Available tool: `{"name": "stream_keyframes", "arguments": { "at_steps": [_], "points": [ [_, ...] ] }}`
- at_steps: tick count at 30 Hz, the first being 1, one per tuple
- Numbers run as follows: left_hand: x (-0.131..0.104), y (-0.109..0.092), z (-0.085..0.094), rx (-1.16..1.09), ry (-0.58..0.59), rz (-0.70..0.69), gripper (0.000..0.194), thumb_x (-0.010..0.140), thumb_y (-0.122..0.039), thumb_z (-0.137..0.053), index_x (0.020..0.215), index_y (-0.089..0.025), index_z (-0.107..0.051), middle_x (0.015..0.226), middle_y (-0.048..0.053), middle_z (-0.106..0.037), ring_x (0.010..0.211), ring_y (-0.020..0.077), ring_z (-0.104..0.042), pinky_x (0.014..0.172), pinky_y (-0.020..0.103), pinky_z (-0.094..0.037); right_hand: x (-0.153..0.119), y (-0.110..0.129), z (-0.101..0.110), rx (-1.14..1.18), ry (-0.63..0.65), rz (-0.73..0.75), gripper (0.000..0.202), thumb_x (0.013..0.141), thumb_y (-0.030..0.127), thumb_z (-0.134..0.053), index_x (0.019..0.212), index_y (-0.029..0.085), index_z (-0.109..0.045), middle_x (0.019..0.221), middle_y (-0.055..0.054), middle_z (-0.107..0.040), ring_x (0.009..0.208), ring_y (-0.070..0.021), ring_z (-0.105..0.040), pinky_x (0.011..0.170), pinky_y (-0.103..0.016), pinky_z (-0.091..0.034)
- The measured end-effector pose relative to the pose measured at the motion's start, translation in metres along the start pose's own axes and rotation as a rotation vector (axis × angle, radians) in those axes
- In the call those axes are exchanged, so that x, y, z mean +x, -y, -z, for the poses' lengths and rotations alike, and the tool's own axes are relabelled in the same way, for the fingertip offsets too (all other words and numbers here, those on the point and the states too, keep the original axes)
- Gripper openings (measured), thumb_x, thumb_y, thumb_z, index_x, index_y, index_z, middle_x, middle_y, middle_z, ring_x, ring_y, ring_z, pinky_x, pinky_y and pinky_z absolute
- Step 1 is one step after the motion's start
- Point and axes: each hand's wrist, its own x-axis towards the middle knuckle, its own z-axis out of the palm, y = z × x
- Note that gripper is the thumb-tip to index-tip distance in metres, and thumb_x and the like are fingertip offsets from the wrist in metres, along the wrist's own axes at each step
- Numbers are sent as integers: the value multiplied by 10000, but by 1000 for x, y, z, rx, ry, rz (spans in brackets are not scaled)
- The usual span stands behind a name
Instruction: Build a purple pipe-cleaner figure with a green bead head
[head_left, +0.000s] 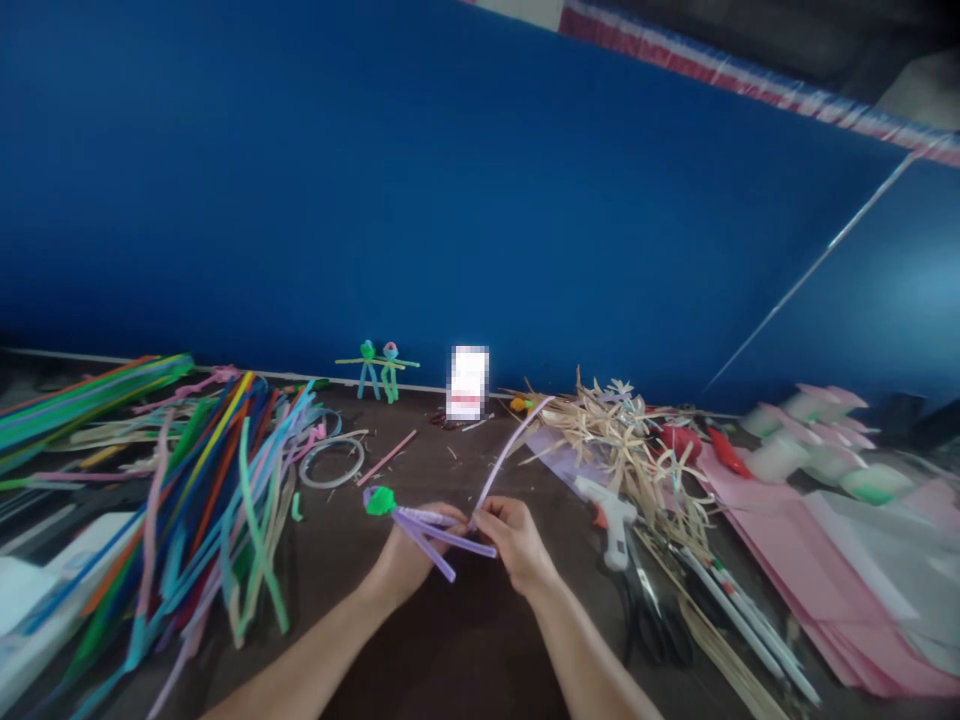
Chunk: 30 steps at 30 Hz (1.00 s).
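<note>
- The left hand point(411, 552) has its grip closed around the purple figure point(431, 528), whose green head point(381, 501) points toward the tabletop's left edge; its limbs spread over the fingers toward the right hand.
- The right hand point(516, 540) has its grip pinched on the lower part of a pale purple strip point(504, 461), which slants up and bends toward the far right corner.
- Both hands are over the middle of the tabletop point(562, 530), fingertips close together (whether they touch is hard to tell).
- Along the far edge two small figures point(379, 370) stand side by side, thin arms spread, with a bright rectangle point(469, 384) (its face is pixelated) farther along the same edge.
- A clear ring point(330, 485) lies left of the middle, with a pink stick point(388, 459) just beside it.
- Toward the left edge lies a loose heap of coloured fuzzy strips point(202, 500), many overlapping.
- Right of the hands, a white glue gun point(616, 522) lies beside a pile of straw-coloured strips point(611, 425), and black-handled scissors point(660, 620) rest nearer the near edge.
- Pink sheets point(780, 560) spread toward the right edge, with blurred white-and-green pieces point(814, 445) near the far right corner.
</note>
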Motion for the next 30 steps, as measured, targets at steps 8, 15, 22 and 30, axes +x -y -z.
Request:
{"name": "stream_keyframes", "arguments": {
  "at_steps": [8, 15, 22, 30],
  "points": [
    [-11, -19, 3, 289, 140, -547, 122, 765, -181, -550, 808, -171, -663, 747, 73, -612, 682, 145, -575, 611, 245, -468, -5, 2, 11, 360, 349, -304, 245, 567, 299, -675, 518, 139, -496, 373, 77, -407, 268, -7, -250, 288, -157, -126],
    [-17, -23, 2, 240, 116, -591, 79, 725, -172, -595, 772, -181, -658, 806, 67, -580, 735, 157, -562, 642, 269, -465, -11, 5, 15, 377, 457, -335, 247, 569, 287, -698, 562, 119, -518, 399, 68, -434, 275, -5, -282, 281, -149, -128],
    [-14, -17, -2, -38, -34, -128, 69, 702, -209, -613, 659, -160, -635, 684, 39, -614, 649, 153, -554, 624, 260, -438, -11, 3, 4, 162, 184, -117, 310, 627, 362, -648, 543, 164, -425, 397, 99, -339, 320, -15, -240, 313, -156, -146],
    [-17, -24, -2, -497, -139, 85, 155, 577, -256, -722, 604, -150, -612, 609, -8, -570, 578, 100, -500, 557, 198, -404, -28, 20, -5, -225, 63, 375, 70, 663, 135, -557, 723, 168, -546, 607, 28, -484, 523, -81, -432, 488, -186, -356]
  ]
}}
